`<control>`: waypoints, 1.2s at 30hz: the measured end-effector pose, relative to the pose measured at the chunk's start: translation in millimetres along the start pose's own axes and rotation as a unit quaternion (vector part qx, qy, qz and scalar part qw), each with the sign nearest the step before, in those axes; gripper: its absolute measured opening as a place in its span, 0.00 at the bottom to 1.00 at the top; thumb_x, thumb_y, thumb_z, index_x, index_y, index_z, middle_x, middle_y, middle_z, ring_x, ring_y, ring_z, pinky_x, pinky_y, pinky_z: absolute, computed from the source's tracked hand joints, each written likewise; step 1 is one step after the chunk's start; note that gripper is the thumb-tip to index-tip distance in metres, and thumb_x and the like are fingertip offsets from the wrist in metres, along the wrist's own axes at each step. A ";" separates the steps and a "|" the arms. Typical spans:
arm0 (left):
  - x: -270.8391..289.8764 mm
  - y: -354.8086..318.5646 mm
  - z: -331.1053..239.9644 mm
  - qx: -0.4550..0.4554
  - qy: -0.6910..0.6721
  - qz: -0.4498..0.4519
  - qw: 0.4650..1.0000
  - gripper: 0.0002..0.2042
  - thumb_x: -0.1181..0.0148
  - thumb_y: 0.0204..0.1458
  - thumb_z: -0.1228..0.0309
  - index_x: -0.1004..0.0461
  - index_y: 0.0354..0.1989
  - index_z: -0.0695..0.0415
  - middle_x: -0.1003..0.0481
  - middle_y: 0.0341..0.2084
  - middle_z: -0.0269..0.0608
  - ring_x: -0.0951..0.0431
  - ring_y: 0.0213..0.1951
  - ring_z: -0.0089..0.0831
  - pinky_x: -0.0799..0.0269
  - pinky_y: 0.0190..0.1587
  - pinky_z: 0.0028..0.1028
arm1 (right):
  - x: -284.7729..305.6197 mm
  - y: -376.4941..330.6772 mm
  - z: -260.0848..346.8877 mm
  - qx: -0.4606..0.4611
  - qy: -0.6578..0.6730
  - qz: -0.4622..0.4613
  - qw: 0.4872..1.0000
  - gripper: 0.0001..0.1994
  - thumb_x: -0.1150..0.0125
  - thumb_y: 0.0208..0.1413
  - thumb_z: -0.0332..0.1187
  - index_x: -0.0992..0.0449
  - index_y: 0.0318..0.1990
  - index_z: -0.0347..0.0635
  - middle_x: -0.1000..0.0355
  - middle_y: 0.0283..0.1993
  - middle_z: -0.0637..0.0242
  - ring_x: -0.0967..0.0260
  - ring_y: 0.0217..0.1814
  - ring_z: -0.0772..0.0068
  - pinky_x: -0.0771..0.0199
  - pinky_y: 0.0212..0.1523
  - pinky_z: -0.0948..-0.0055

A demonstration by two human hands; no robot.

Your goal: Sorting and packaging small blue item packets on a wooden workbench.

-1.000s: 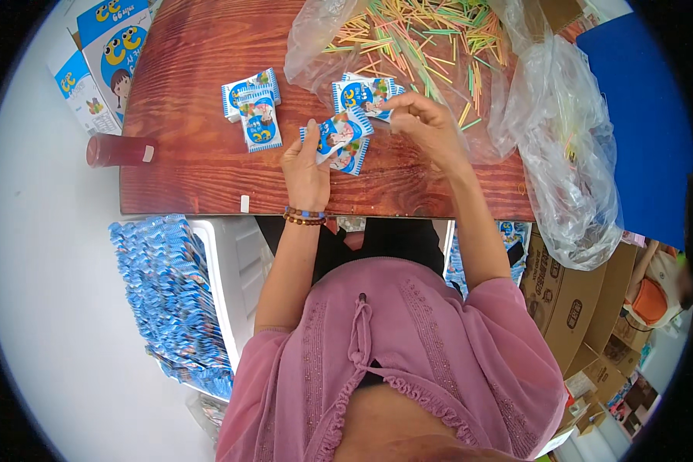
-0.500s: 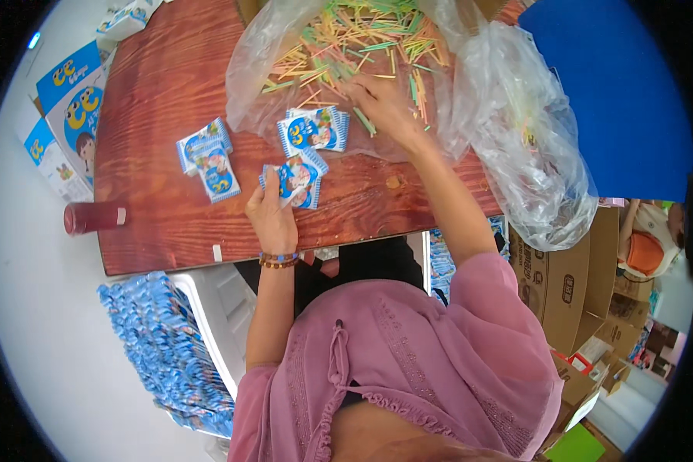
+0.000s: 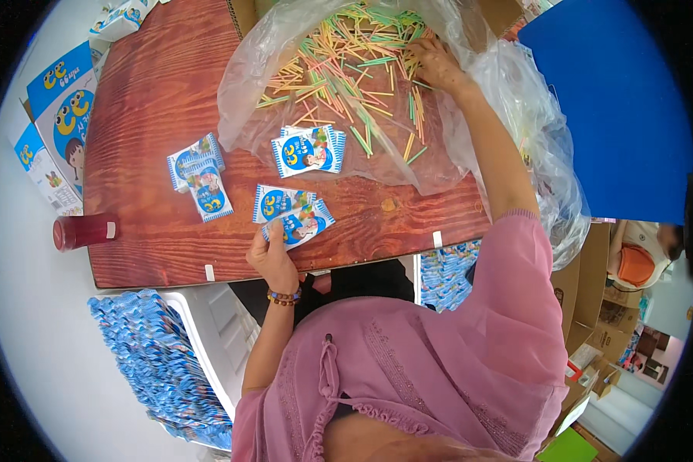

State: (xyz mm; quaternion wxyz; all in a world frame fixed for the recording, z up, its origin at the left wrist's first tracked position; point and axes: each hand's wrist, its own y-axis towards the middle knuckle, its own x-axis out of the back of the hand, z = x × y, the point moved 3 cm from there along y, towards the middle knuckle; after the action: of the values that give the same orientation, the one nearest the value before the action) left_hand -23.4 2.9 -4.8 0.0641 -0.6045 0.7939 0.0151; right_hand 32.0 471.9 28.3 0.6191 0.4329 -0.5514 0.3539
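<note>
Scene: a person seen from above, working at a reddish wooden surface (image 3: 154, 100).
Left hand (image 3: 271, 256): near the front edge, its fingers pinching a small blue-and-white packet (image 3: 300, 225) at its lower corner.
Right hand (image 3: 437, 63): stretched far forward into an open clear plastic bag (image 3: 516, 108), fingers curled down among thin coloured sticks (image 3: 339, 65); whether they grasp one I cannot tell.
Packet and fingers: the held packet lies well apart from the sticks, overlapping a second packet (image 3: 279, 202).
Nearby: more packets in the middle (image 3: 308, 150) and to the left (image 3: 199, 175); a red cylinder (image 3: 83, 231) at the left edge.
Risk: the loose pinch could let the packet slide off the front edge; the reaching forearm may drag the bag and scatter sticks.
</note>
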 end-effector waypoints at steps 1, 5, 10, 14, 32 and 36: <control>-0.7 0.5 1.0 0.000 -0.016 -0.001 1.000 0.07 0.43 0.56 0.74 0.23 0.30 0.66 0.24 0.26 0.31 0.31 0.27 0.12 0.36 0.29 0.16 | 1.3 2.2 -1.6 0.000 0.001 0.001 1.000 0.27 0.45 0.44 0.24 0.34 0.57 0.43 0.40 0.62 0.59 0.48 0.66 0.51 0.47 0.65 0.56; -2.2 -1.1 -2.5 0.006 -0.032 -0.001 0.999 0.07 0.43 0.56 0.75 0.23 0.31 0.66 0.24 0.27 0.32 0.30 0.28 0.13 0.35 0.31 0.16 | 8.8 6.3 2.8 0.056 -0.051 0.019 0.997 0.21 0.47 0.50 0.32 0.32 0.53 0.41 0.34 0.55 0.54 0.43 0.61 0.51 0.49 0.64 0.57; -2.1 -1.8 -0.8 0.005 -0.021 0.001 1.000 0.06 0.44 0.56 0.76 0.23 0.31 0.66 0.24 0.27 0.32 0.29 0.28 0.14 0.34 0.31 0.17 | 13.5 5.3 -0.2 0.082 -0.068 0.034 0.994 0.18 0.47 0.50 0.32 0.31 0.50 0.41 0.33 0.52 0.55 0.41 0.60 0.52 0.48 0.63 0.57; 2.5 -0.2 5.8 -0.003 -0.024 0.005 1.000 0.05 0.44 0.56 0.77 0.23 0.32 0.66 0.24 0.28 0.32 0.29 0.28 0.14 0.33 0.32 0.17 | 12.8 7.5 2.2 0.101 -0.069 0.040 0.992 0.18 0.45 0.49 0.31 0.31 0.49 0.41 0.33 0.49 0.55 0.41 0.59 0.52 0.46 0.62 0.59; 2.6 -1.1 6.6 -0.002 -0.008 0.014 1.000 0.05 0.44 0.56 0.77 0.23 0.32 0.66 0.23 0.28 0.34 0.28 0.29 0.15 0.32 0.32 0.18 | -15.3 12.4 -11.5 0.087 -0.081 -0.062 0.991 0.13 0.48 0.47 0.25 0.34 0.43 0.40 0.35 0.47 0.57 0.39 0.55 0.53 0.42 0.59 0.58; 0.3 -0.7 2.6 0.001 -0.014 0.008 1.000 0.06 0.44 0.56 0.77 0.23 0.32 0.66 0.23 0.27 0.32 0.29 0.28 0.14 0.34 0.31 0.17 | -14.2 14.6 -17.1 0.061 0.017 -0.043 0.997 0.12 0.50 0.49 0.25 0.34 0.42 0.40 0.34 0.47 0.58 0.39 0.54 0.52 0.38 0.55 0.58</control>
State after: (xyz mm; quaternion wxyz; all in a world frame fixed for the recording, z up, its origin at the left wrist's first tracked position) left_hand -22.6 2.7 -7.4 0.0757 -0.5979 0.7977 0.0238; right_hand 23.0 493.8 16.1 0.6152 0.4873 -0.4991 0.3674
